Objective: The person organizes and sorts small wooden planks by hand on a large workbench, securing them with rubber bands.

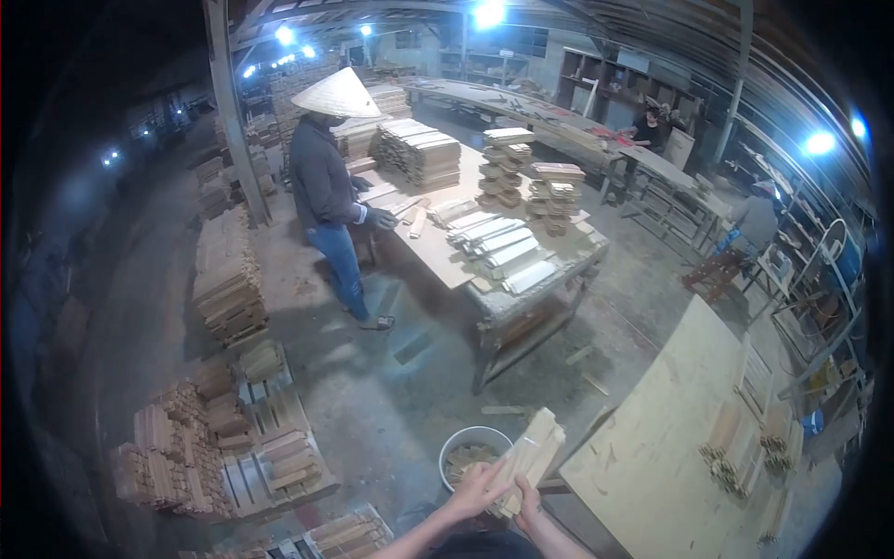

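Plainly, both hands are taken up with a bundle of wooden slats [538, 455], held in front of the body, between the round bucket [445, 470] and the left corner of the broad pale table [652, 419]. The left hand [480, 491] is closed on the bundle's left side near its lower end; the right hand [528, 508] grips the opposite side, its fingers partly hidden. The slats slope upward, away from the body, their far ends a little uneven. Whether a band ties them I cannot tell.

The wood looks stiff and dry, so it should hardly bend or crush; one slat is likely light, the whole bundle rather heavier. Loose pieces could slide over one another, and sawn edges may be rough on bare skin. The long sides, near mid-length, seem the best place to take hold, with a palm on each side squeezing inward; a grip on one end alone could let the bundle tip or fan out.

More bundles [731, 452] lie toward the right edge of the pale table. Past the bucket, loose pale slats [503, 244] cover the near corner of the work table [447, 265], with taller stacks [419, 154] farther back. A co-worker [321, 177] stands at its left edge, gloved hands close to the wood
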Action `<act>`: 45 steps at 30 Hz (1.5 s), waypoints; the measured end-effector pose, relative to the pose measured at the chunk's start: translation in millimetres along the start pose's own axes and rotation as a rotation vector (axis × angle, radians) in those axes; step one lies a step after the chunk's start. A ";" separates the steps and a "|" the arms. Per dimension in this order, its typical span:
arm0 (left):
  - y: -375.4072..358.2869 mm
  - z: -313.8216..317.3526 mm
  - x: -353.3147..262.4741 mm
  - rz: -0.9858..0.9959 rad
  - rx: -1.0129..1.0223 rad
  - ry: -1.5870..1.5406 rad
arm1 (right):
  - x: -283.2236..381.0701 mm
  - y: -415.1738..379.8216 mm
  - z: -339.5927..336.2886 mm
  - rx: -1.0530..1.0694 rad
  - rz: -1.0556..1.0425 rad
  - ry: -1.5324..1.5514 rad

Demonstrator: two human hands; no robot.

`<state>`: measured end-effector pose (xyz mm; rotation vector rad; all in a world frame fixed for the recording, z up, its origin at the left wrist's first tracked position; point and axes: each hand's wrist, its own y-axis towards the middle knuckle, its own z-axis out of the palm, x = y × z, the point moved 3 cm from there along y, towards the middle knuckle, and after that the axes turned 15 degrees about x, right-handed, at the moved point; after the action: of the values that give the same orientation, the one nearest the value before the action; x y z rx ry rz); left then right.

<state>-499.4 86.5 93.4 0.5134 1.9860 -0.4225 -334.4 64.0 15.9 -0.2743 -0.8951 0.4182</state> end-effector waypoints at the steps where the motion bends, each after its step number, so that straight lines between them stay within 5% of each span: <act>1: -1.2 -17.7 3.8 -0.024 -0.050 -0.022 | 12.6 14.5 30.2 -0.002 0.023 -0.009; 10: 56.6 -240.4 81.9 0.073 -0.412 -0.154 | 34.0 238.4 177.2 0.093 0.048 -0.023; 13: 55.2 -329.1 124.1 -0.086 -0.459 -0.289 | 65.1 329.1 233.3 0.100 -0.079 -0.062; 21: -42.5 -501.9 308.8 -0.554 -0.579 0.022 | 195.1 573.6 330.8 0.039 -0.183 -0.239; 23: -67.3 -516.6 387.7 -0.620 -0.379 -0.208 | 229.9 621.1 348.5 -0.019 -0.191 -0.292; 25: -59.8 -543.8 402.4 -0.743 -0.290 -0.295 | 250.4 703.3 334.3 -0.023 -0.177 -0.281; 29: 1.4 -616.5 410.7 -0.848 -0.288 -0.235 | 272.1 858.3 301.0 -0.068 -0.173 -0.229; 34: 111.7 -739.0 398.0 -0.842 -0.264 -0.065 | 314.3 952.6 304.3 0.019 -0.110 -0.003; 38: 208.8 -845.0 388.2 -0.781 -0.194 0.112 | 351.4 1005.1 306.9 -0.192 -0.094 -0.062; 41: 279.2 -911.7 383.4 -0.718 -0.106 0.236 | 365.5 1053.6 248.6 -0.602 0.191 -1.184; 45: 383.9 -970.1 383.3 -0.633 0.056 0.376 | 381.6 999.3 269.6 -0.676 0.265 -1.244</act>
<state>-1180.3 963.4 147.3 -0.0278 2.4936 -0.8181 -574.8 1140.3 42.4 -0.7951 -2.2428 0.5142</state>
